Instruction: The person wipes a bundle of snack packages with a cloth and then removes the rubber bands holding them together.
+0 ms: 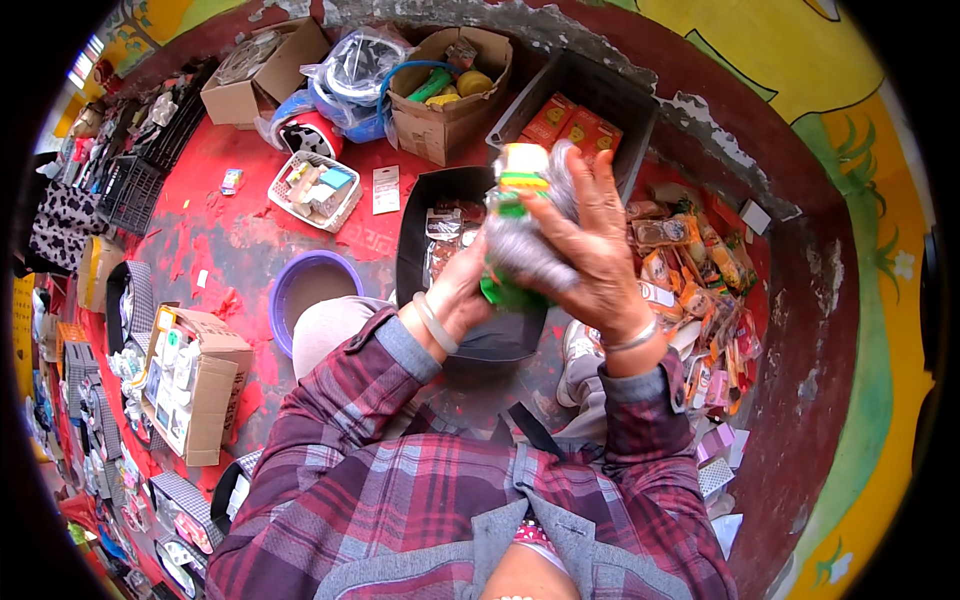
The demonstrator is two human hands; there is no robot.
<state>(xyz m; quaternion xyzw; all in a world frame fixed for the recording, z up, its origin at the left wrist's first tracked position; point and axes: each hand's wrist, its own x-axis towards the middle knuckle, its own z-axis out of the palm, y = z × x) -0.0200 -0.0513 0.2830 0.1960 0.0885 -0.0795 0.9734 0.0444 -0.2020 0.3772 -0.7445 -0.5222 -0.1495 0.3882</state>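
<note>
I can read no words for sure: marks on the white card (386, 190) at eleven o'clock and orange boxes (588, 132) at one are too small.

Storeroom-like space, cardboard box (226, 388), black crate (130, 188), packaged goods (690, 262)

The worn red-and-grey floor (232, 240) carries 1 purple basin (277, 302) left of centre, 1 white plastic basket (282, 199) above it, 1 open cardboard box (222, 372) lower left and heaped packets (690, 275) at centre right.
</note>
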